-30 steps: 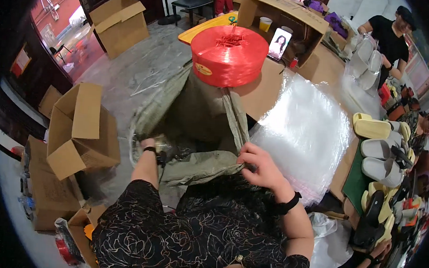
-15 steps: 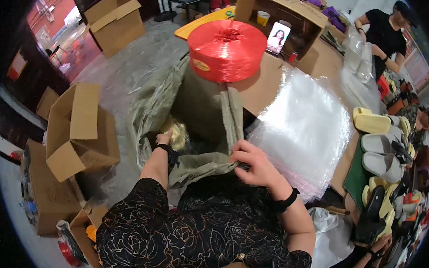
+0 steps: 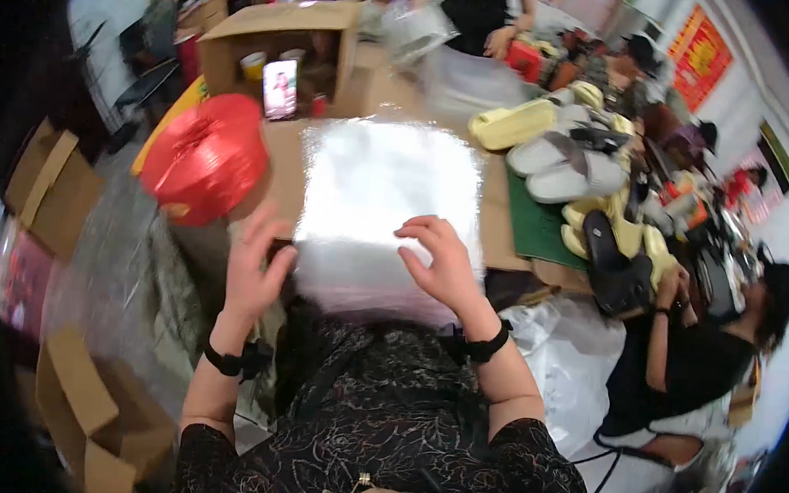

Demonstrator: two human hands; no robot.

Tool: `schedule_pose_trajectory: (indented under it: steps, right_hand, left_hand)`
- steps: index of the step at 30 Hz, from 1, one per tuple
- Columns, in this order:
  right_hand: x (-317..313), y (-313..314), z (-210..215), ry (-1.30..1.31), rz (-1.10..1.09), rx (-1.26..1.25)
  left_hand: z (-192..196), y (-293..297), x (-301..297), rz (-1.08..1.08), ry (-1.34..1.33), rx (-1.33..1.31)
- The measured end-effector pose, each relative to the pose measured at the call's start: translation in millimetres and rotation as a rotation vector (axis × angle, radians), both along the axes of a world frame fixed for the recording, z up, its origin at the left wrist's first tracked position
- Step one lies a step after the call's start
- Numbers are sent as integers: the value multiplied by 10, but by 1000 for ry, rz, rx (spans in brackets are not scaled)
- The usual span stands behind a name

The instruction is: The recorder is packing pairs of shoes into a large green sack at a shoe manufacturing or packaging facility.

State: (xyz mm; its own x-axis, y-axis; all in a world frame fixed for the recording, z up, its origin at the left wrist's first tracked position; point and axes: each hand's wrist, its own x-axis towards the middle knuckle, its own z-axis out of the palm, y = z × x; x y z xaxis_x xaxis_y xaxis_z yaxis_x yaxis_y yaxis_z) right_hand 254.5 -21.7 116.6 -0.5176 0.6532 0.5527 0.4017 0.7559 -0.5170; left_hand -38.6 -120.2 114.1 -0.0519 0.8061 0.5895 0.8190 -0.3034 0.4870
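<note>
Red twine spool, clear glossy plastic bags, yellow and grey slippers.

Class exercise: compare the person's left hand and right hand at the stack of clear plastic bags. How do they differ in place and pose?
The left hand is at the left edge of the stack of clear plastic bags, fingers pointing up; the right hand lies on top near the front, fingers curled. Both wear dark wristbands.

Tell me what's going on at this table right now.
A person at a cardboard-covered table has both hands on a stack of clear plastic bags: the right hand lies on its near edge, the left hand at its left corner. A red spool of twine stands beside it, slippers farther right.
</note>
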Motion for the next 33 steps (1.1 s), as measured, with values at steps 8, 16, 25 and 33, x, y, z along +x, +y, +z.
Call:
schedule_pose_trajectory:
  steps: [8,16,25,33]
  right_hand:
    - [2331,552,-239,-184,-1290,196]
    - [3392,652,-223,7,-1859,-712]
    - [3678,616,-425,106,-2040,144]
    - [2659,148,905,-98,-1061,858]
  left_hand:
    - [-614,839,685,-293,323,-213]
    - [-832,841,684,-259,268,-280]
    - [-812,837,711,-274,234,-261]
    - [-839,912,709,-272,235,-243]
